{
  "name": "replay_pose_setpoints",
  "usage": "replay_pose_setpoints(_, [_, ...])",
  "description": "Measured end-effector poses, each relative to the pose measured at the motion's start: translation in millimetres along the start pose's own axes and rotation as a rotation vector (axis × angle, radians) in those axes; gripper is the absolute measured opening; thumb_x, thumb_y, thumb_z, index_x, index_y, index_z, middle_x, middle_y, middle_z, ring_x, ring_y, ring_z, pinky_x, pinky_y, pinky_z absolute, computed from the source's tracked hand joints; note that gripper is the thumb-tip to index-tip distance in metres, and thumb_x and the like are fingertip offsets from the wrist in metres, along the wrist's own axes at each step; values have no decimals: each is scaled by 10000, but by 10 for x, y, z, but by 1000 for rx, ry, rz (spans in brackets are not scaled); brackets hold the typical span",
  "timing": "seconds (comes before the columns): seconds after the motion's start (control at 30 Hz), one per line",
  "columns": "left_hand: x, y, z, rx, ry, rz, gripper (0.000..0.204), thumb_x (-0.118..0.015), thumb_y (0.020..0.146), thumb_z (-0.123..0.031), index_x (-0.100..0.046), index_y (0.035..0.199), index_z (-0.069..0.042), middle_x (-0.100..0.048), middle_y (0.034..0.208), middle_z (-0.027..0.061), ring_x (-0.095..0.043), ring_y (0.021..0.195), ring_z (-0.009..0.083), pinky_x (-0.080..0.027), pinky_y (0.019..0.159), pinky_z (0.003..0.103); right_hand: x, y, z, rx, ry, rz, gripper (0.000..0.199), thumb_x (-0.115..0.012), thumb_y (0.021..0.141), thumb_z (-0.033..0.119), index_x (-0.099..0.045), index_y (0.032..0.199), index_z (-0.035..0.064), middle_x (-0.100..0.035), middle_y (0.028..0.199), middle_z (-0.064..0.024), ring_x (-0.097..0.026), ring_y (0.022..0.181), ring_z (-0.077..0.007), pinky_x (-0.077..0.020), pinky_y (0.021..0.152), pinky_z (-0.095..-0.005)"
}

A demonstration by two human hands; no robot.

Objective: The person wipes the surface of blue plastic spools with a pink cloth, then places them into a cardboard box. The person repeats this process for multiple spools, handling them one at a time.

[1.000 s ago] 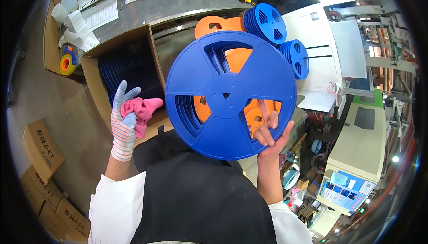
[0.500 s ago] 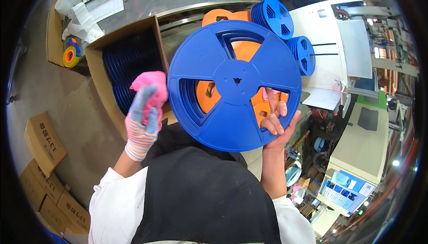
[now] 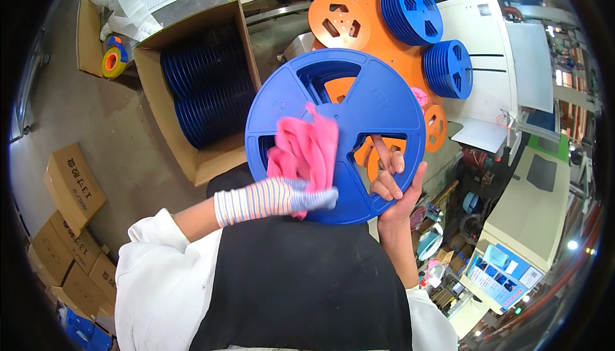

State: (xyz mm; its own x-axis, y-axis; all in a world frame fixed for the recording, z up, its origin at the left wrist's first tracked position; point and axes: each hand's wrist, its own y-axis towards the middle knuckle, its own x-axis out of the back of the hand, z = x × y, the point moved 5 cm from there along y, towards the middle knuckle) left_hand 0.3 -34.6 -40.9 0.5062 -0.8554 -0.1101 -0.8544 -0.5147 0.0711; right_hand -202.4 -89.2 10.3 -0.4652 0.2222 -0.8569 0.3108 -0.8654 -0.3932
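A stack of large blue plastic reels (image 3: 384,98) faces me in front of my apron, with cut-out windows round its centre. My bare right hand (image 3: 398,181) grips the lower right rim, its fingers coming through a window and the thumb outside. My left hand (image 3: 288,196), in a striped glove, holds a crumpled pink cloth (image 3: 306,149) against the front face of the top reel. The cloth hides the lower left of that face, and the glove's fingertips are somewhat blurred.
An open cardboard box (image 3: 204,170) packed with upright dark blue reels (image 3: 208,85) stands to the left. Behind are an orange reel (image 3: 338,21), stacked blue reels (image 3: 412,14) and another blue stack (image 3: 447,69). Closed cartons (image 3: 73,187) lie on the floor at left; a beige machine (image 3: 522,203) stands right.
My left hand has brought the pink cloth from beside the box rightward onto the reel's face. The right hand keeps its hold, and the reels sit slightly lower in view.
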Motion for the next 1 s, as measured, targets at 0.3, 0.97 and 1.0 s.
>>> replay_pose_setpoints(0.3, [614,220,-66,-148,419,-405,995,-459,725,188,-86,1581,-158,-409,1512,171,-454,1353,337,-396,1088,373,153,-17,-23,-30,20,-43,449,-545,981,460,-444,905,28,-186,1588,-234,-380,453,-44,-340,462,-221])
replay_pose_setpoints(0.97, [1330,-555,26,-251,-340,-1205,885,-402,707,78,-237,1555,-119,-609,1262,173,-595,1177,245,-428,1055,338,81,45,113,53,-34,58,422,-552,979,444,-465,906,37,-208,1586,-220,-413,463,-53,-355,478,-225])
replay_pose_setpoints(1.0, [1381,-730,0,-226,-295,-1288,881,-388,696,78,-249,1548,-100,-628,1214,180,-606,1143,216,-448,1037,336,61,61,144,68,-19,79,394,-550,990,410,-454,907,37,-186,1589,-236,-424,466,-55,-365,480,-228])
